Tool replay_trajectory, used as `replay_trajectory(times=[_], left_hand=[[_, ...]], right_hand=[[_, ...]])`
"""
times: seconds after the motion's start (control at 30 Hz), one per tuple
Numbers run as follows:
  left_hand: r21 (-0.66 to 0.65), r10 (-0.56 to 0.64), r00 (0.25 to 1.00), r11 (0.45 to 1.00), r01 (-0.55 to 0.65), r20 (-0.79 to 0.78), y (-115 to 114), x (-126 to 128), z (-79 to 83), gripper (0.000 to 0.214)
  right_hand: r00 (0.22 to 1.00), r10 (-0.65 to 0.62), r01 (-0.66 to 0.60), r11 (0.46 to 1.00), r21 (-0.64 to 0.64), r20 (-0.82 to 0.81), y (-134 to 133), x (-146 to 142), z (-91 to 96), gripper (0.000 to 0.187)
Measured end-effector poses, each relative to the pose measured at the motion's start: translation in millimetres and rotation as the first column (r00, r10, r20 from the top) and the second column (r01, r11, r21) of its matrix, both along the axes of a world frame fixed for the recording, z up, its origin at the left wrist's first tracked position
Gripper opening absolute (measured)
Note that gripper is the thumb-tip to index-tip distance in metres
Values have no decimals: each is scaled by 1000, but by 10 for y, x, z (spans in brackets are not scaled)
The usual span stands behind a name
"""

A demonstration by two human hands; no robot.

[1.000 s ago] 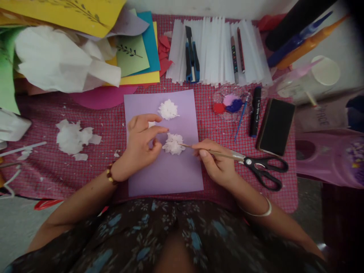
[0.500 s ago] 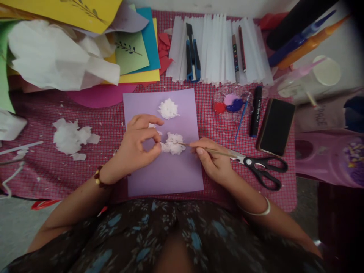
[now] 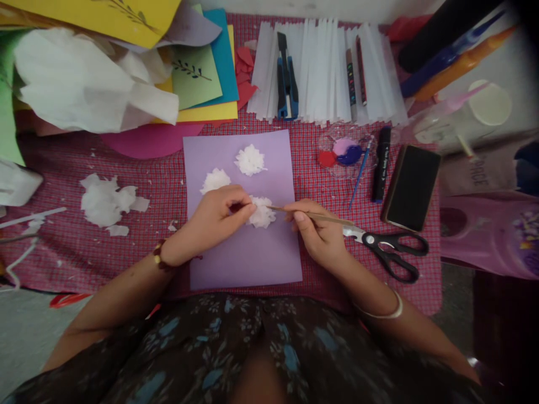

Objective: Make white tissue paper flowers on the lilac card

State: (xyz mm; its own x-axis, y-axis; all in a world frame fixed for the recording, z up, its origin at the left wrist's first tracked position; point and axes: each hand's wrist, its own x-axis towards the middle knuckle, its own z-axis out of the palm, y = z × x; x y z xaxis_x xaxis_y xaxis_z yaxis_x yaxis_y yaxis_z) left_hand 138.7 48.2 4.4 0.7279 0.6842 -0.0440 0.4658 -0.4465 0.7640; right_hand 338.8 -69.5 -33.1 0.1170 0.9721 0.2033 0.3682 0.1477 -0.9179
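On a purple sheet of paper (image 3: pixel 248 258) sit three white crumpled tissue-paper flowers: one at the top (image 3: pixel 250 160), one at the left (image 3: pixel 215 180) and one near the middle (image 3: pixel 263 213). My left hand (image 3: pixel 221 216) reaches over the sheet, thumb and fingers pinched together at the left edge of the middle flower's tissue paper. Its fingertips partly cover that edge. From the right, my right hand (image 3: pixel 318 233) grips a thin brown stick (image 3: pixel 311 215) whose narrow tip touches the middle flower.
Black-handled scissors (image 3: pixel 389 242) lie beside my right hand. Farther right are a phone (image 3: pixel 411 188), a marker (image 3: pixel 381 164) and a paint palette (image 3: pixel 343 151). White strips (image 3: pixel 320 73) carry a cutter (image 3: pixel 287 84). Torn tissue (image 3: pixel 105 202) and coloured papers (image 3: pixel 197 78) lie left.
My left hand has moved right and its pinch now meets the middle flower, uncovering the left flower. The stick stays in my right hand with its tip at the middle flower.
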Motion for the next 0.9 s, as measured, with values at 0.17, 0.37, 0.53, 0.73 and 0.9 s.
replay_trajectory(times=[0.17,0.37,0.53,0.73,0.9], left_hand=[[68,-31,993,997,39,-110,-2,105,-137,26],[102,-26,989,994,41,-145,-7,105,-173,26],[109,-52,988,992,68,-145,-1,104,-173,29],[116,-46,990,991,62,-130,-6,105,-164,30],[163,69,998,984,-66,-11,67,-3,-19,28]], right_hand=[[1000,-14,15,1000,4,-27,-21,28,3,22],[990,-37,46,997,62,-138,-68,9,58,21],[997,46,-40,994,105,-59,-56,-30,110,22],[988,87,-96,993,72,125,11,-48,146,21],[966,112,-139,985,100,233,51,-58,160,19]])
